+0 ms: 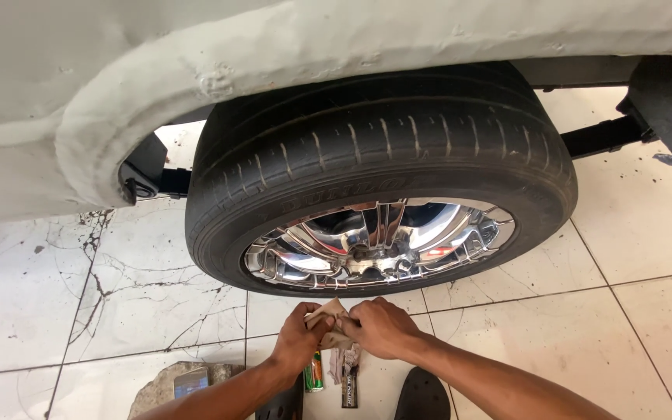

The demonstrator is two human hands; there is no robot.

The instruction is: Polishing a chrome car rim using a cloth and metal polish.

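Wheel (381, 183) under car body (118, 62); hands (344, 327) before wheel, on floor tiles (624, 233).

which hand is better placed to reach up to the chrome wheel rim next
Slightly the right hand, as a judgement: it lies directly below the middle of the shiny chrome wheel rim. The left hand sits lower and further left. Both grip the small crumpled tan sheet.

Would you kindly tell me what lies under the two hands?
Under the left hand and right hand, a small green canister and dark packet lie on the tiled floor; anything beneath the palms is covered.
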